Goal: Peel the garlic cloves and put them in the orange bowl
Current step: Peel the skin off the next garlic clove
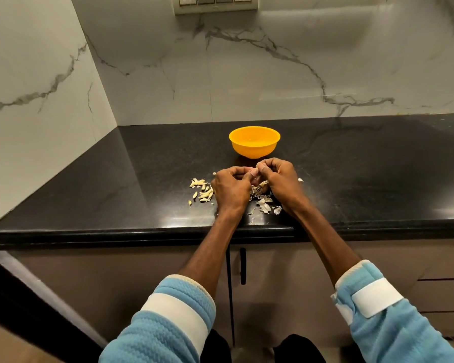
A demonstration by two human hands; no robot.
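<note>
Pinching garlic clove (258,165) between curled left hand (231,188) and right hand (282,183), just before orange bowl (254,150); loose cloves (203,191) front-left of it.

Black speckled countertop (351,179): orange bowl (254,151) upright toward back; garlic cloves (203,191) heaped front left; papery skins (264,203) scattered just right.
</note>
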